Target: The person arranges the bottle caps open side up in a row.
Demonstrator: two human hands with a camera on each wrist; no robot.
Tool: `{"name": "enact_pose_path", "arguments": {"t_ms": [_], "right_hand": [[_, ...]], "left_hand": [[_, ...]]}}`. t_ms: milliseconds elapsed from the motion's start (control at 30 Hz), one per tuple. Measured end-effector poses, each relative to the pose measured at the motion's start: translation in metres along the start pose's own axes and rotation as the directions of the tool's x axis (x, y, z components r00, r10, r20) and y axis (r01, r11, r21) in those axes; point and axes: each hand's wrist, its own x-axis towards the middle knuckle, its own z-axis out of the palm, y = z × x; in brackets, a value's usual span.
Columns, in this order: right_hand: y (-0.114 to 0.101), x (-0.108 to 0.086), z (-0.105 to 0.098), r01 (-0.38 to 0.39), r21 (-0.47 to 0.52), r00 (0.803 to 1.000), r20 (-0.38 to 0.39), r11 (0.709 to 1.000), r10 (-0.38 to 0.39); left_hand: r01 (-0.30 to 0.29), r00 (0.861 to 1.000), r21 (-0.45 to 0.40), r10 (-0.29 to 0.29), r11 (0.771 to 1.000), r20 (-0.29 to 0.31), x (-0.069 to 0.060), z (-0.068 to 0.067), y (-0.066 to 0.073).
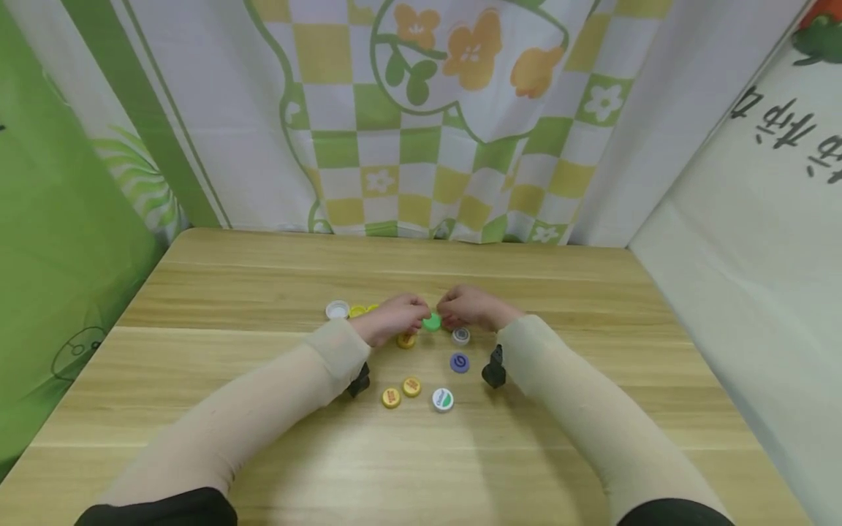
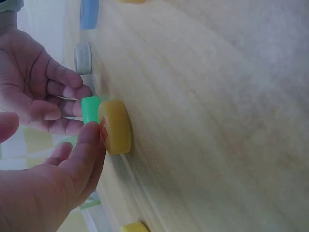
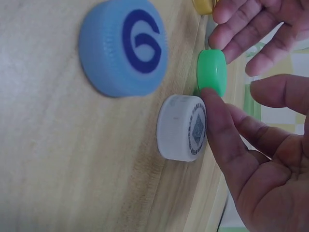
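Note:
A green bottle cap (image 1: 431,322) lies on the wooden table between my two hands. My left hand (image 1: 397,318) has its fingertips at the cap's left side, next to a yellow-orange cap (image 2: 116,127) with red print. From the other side, my right hand (image 1: 475,307) touches the green cap with one fingertip, its thumb held apart in the right wrist view. Just beside the right fingers sits a white cap (image 3: 181,128) with a dark printed square. A blue cap (image 3: 123,48) with a dark blue mark is nearer to me.
Two yellow-orange caps (image 1: 391,397) and a white cap with green print (image 1: 443,399) lie toward the front. Beyond my left wrist are a whitish clear cap (image 1: 338,310) and yellow caps (image 1: 357,311), partly hidden. A patterned curtain (image 1: 408,146) hangs behind the table.

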Motion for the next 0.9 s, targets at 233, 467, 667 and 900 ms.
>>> {"name": "enact_pose_path", "arguments": {"t_ms": [233, 467, 667, 900], "right_hand": [[-0.003, 0.002, 0.003, 0.029, -0.135, 1.0, 0.009, 0.99, -0.028], [-0.003, 0.008, 0.015, 0.04, -0.262, 0.996, -0.063, 0.964, -0.058], [-0.009, 0.008, 0.019, 0.086, -0.184, 0.993, -0.063, 0.979, -0.099], [-0.018, 0.01, 0.02, 0.156, -0.026, 0.987, -0.034, 0.987, -0.156]], "left_hand": [[0.017, 1.0, 0.004, -0.017, 1.0, -0.007, -0.001, -0.002, 0.001], [-0.005, 1.0, -0.054, 0.004, 0.999, -0.007, -0.003, -0.007, -0.001], [-0.038, 0.999, -0.006, 0.038, 0.999, -0.001, -0.01, -0.023, -0.001], [-0.051, 0.997, 0.0, 0.051, 0.999, -0.051, -0.014, -0.041, -0.002]]}}
